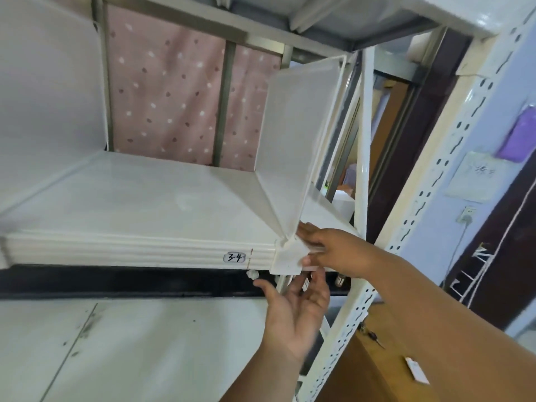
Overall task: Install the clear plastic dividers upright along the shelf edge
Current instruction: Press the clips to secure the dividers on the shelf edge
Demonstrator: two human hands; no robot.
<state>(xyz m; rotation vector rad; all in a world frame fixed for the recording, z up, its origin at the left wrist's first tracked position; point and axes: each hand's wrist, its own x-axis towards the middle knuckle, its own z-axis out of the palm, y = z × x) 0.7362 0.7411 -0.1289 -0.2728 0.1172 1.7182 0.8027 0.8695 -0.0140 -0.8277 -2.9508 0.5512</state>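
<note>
A clear plastic divider point(293, 146) stands upright on the white shelf point(139, 198) near its right end, running front to back. Its white front clip point(288, 256) hangs over the ribbed shelf edge point(145, 250). My right hand point(333, 248) rests against the clip and the divider's lower front corner, fingers flat and thumb below. Below the shelf edge my left hand point(293, 309) is palm up with its fingers spread; its fingertips reach the underside of the clip and hold nothing.
A label reading 3-4 point(235, 257) sits on the shelf edge left of the clip. A perforated white upright point(435, 198) rises at the right. Another white shelf point(130, 343) lies below. A pink dotted curtain point(168, 97) hangs behind.
</note>
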